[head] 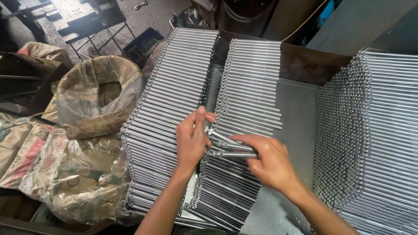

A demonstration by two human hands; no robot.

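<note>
Dusty sacks and a coiled bag crowd the far left. Next, left rod stack, then the middle stack, a bare grey tray floor, and the big right stack. Left hand is pinched on rod ends at the middle stack; right hand is closed over a few loose rods lying across that stack. Risk: the rods look smooth, so a loose grip could likely let them roll into the gap between stacks or skew the neat rows. Open room only on the tray floor; stack edges sit close on both sides.
</note>
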